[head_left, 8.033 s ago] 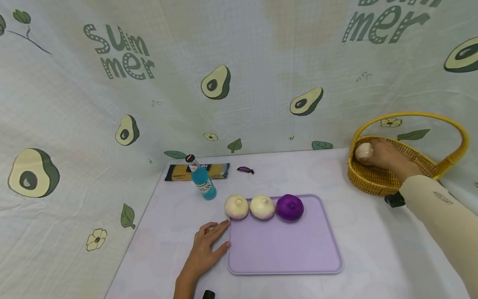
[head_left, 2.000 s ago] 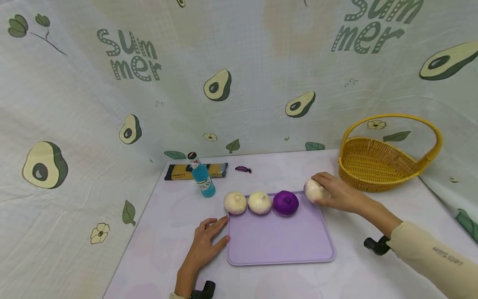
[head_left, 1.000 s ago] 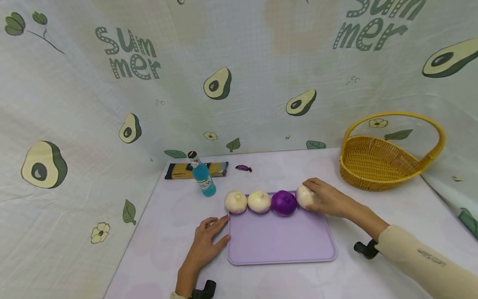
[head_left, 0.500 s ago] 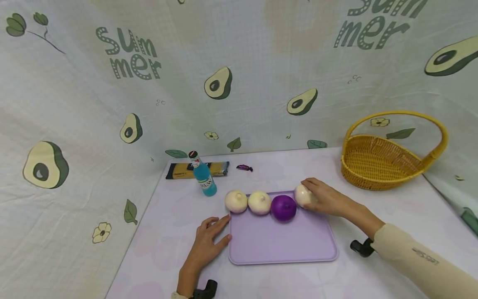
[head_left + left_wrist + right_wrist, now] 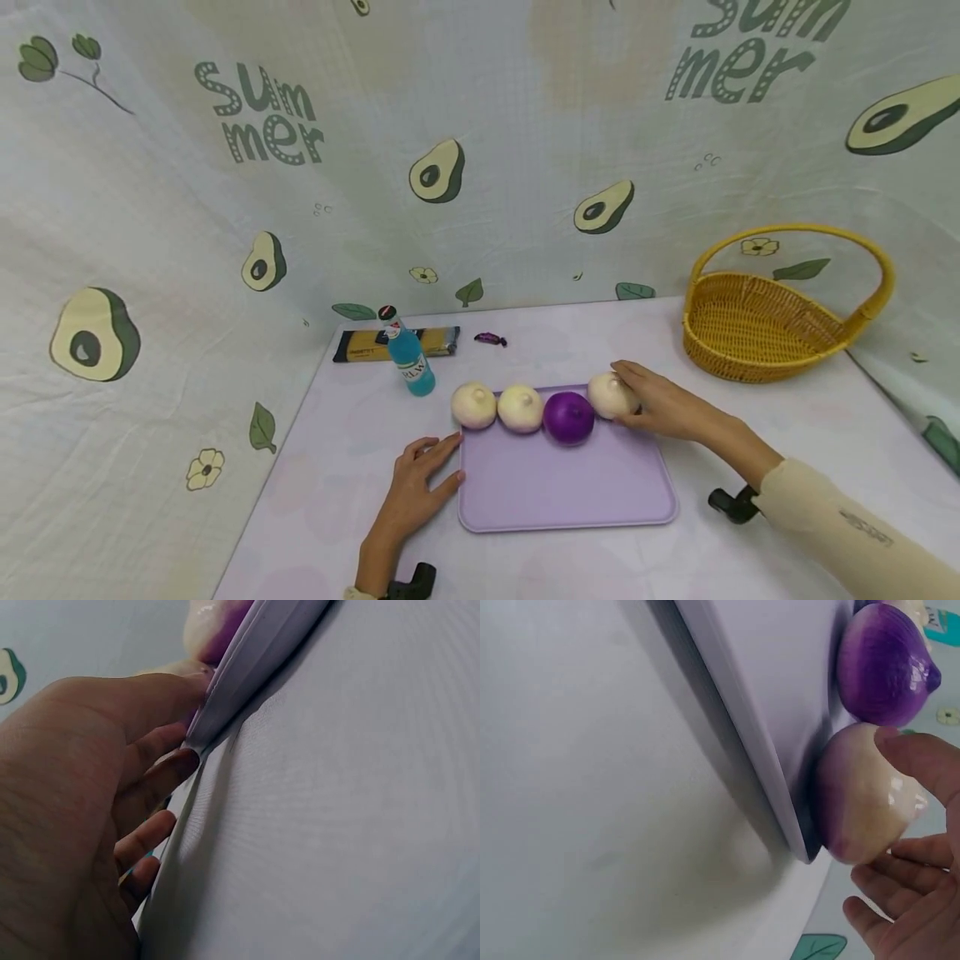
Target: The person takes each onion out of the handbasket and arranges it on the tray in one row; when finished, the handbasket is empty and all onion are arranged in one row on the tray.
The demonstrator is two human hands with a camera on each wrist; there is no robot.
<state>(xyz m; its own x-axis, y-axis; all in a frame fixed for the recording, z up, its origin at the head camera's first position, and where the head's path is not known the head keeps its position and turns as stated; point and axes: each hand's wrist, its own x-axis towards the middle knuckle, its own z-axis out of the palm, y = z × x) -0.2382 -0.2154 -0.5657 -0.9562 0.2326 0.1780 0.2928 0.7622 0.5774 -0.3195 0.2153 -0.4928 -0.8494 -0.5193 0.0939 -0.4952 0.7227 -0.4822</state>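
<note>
My right hand (image 5: pixel 660 403) has its thumb and fingers around a white-and-purple onion (image 5: pixel 609 397) at the tray's back right corner. In the right wrist view the thumb tip lies on this onion (image 5: pixel 862 799), with the fingers at its other side. Beside it on the lilac tray (image 5: pixel 562 492) sits a deep purple onion (image 5: pixel 568 419), then two more pale onions (image 5: pixel 521 408) along the back edge. My left hand (image 5: pixel 411 492) rests at the tray's left edge, its fingertips touching the rim; the left wrist view shows the thumb (image 5: pixel 165 701) along that rim.
A yellow wicker basket (image 5: pixel 757 367) with a tall handle stands at the back right. At the back left are a blue bottle (image 5: pixel 411 367) and a yellow-and-black packet (image 5: pixel 442 340). A small purple wrapped candy (image 5: pixel 491 338) lies behind the tray.
From the basket, my right hand brought a pale onion to the tray's back right corner and turned it stem up. The purple onion shifted slightly forward. My left hand stayed at the rim.
</note>
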